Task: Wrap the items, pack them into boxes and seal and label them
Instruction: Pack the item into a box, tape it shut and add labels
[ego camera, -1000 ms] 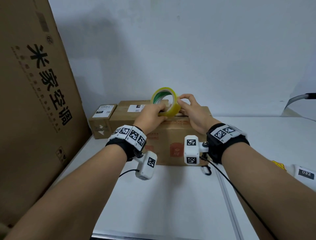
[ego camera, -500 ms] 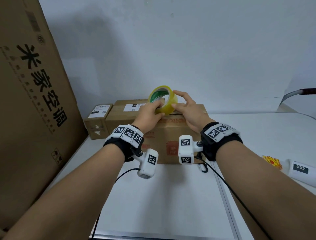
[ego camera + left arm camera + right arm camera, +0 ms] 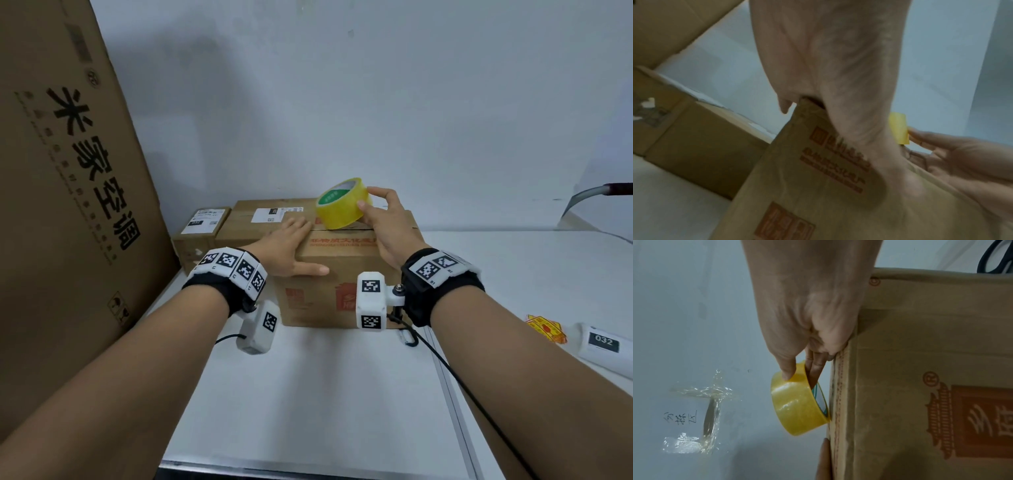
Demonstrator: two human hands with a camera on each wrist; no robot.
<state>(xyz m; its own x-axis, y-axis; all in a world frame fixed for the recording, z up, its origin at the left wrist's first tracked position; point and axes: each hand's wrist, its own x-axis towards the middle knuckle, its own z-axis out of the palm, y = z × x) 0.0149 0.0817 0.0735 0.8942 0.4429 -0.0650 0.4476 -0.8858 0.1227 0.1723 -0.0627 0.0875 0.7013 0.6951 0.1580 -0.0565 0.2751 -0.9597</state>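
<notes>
The right hand (image 3: 387, 222) grips a yellow tape roll (image 3: 342, 204) with a green core, thumb on its outer face and fingers through the middle, holding it tilted on top of the cardboard box (image 3: 329, 294). The left hand (image 3: 287, 250) lies flat with straight fingers on the box's near-left top edge, thumb down its front, which carries red printed characters too blurred to read. Beyond the left hand sit two smaller labelled boxes (image 3: 202, 229); a white label roll (image 3: 603, 344) right of the right forearm reads "032".
</notes>
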